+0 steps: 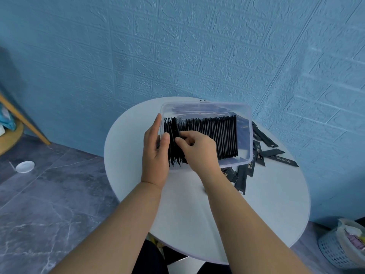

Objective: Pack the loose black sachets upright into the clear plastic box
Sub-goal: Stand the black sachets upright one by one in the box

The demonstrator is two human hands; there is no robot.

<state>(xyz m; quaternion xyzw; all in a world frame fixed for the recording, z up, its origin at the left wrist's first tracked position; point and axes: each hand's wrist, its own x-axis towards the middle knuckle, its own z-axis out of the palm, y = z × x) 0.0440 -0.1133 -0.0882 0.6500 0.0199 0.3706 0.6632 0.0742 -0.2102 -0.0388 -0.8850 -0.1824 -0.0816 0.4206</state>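
A clear plastic box (pixel 207 106) sits on the round white table (pixel 185 214), packed with a long row of upright black sachets (pixel 213 135). My left hand (pixel 155 153) holds the box's left end, thumb inside over the rim and fingers outside. My right hand (pixel 197 149) reaches into the box's left part and pinches a black sachet (pixel 175 128) that stands among the others. Loose black sachets (pixel 264 153) lie on the table to the right of the box and in front of it.
A blue textured wall rises just behind the table. A white lid-like disc (pixel 25 166) lies on the grey floor at left. A wooden shelf leg (pixel 25 119) slants at far left. A pale mesh basket (pixel 339 252) stands at lower right.
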